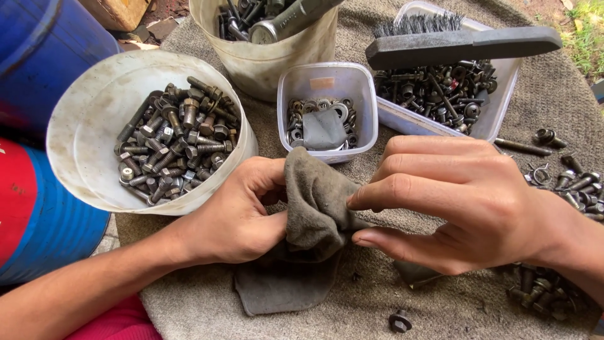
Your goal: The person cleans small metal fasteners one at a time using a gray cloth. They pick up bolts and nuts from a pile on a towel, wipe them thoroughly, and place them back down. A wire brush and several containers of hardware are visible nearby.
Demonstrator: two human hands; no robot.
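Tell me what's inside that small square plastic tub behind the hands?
The small square tub holds metal washers with a folded grey scrap of cloth lying on top. Whatever sits beneath that scrap is covered and cannot be seen.

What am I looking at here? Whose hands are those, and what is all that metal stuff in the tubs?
There is no machine here, just a person's two bare hands. The one picture comes from a camera worn on that person's head, looking down. The left hand and the right hand both grip a dirty grey cloth; whether something is wrapped inside it cannot be seen. Everything sits on a grey mat. The round white tub holds bolts. The small clear box holds washers. The bigger clear box holds mixed screws, and a black wire brush lies across its top. More loose bolts lie on the mat at the right.
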